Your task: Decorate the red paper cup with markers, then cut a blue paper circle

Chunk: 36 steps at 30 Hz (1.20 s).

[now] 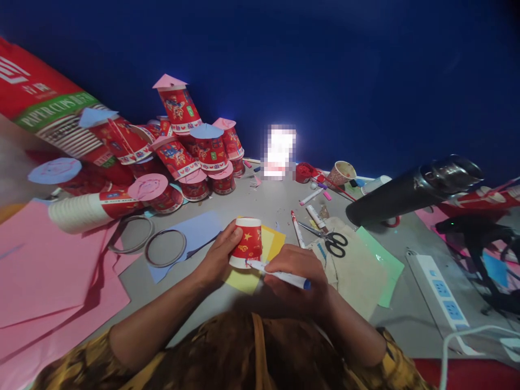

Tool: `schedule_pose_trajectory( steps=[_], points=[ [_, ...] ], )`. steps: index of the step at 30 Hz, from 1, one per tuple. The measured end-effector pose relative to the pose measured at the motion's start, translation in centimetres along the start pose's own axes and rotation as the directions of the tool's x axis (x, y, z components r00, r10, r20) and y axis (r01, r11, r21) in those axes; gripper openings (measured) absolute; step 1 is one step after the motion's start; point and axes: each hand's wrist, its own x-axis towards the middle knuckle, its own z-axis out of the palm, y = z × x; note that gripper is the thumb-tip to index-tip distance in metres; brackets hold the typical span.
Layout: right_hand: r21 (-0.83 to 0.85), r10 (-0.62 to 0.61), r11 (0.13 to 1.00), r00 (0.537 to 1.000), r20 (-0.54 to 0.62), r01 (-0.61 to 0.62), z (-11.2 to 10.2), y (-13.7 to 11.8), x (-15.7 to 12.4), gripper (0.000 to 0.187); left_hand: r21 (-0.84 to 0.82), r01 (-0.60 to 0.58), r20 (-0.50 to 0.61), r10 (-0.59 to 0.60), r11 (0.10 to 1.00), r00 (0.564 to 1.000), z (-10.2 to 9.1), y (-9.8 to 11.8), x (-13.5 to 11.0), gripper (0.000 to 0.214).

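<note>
With the cup I hold as the dial's centre and my body at six o'clock, a dark blue wall [365, 70] fills the view around twelve. Before it spreads the grey table [268, 203]. A red-and-green bag of paper cups [52, 103] leans in at ten o'clock, with pink sheets [49, 260] lying at nine. At eleven is a pile of decorated cups [209, 154], many capped with pink or blue paper. A dark cylinder [390, 197] lies tilted at two, a beige cloth [359, 273] is spread near three, and a white power strip [426, 281] sits between three and four.

Yellow paper [246, 279] lies beneath the cup. My left hand [221, 252] is clamped on the cup from nine o'clock, thumb against its side. My right hand [298, 276], at four, has its fingers closed together around a marker. Black-handled scissors [326, 235] rest at three, partly on the cloth.

The red paper cup [251, 238], gold star showing, is raised between my hands, its white band towards me. The white marker [290, 278], blue at its end, points at that band, where small marks show.
</note>
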Motion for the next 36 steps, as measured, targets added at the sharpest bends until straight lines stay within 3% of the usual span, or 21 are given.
schedule_pose_trajectory(
  steps=[9,24,32,36],
  points=[
    [-0.042,-0.055,0.997,0.998,0.040,0.057,-0.1,-0.5,0.1,0.014,-0.078,0.017,0.036,-0.014,0.997,0.999,0.1,0.2,0.1,0.062],
    [-0.252,-0.170,0.957,0.983,-0.073,0.147,1.0,-0.8,0.3,0.005,-0.099,-0.021,0.004,0.022,0.995,1.000,0.5,0.0,-0.3,0.063],
    [-0.297,-0.082,0.954,0.991,-0.106,0.048,0.3,-2.1,0.4,0.009,-0.106,0.000,0.012,0.001,0.994,1.000,0.5,0.4,-0.5,0.067],
    [-0.328,-0.092,0.943,0.993,-0.078,0.062,0.5,-2.3,0.2,0.012,-0.123,0.017,0.005,-0.017,0.992,1.000,0.7,0.6,-0.6,0.065]
  ],
)
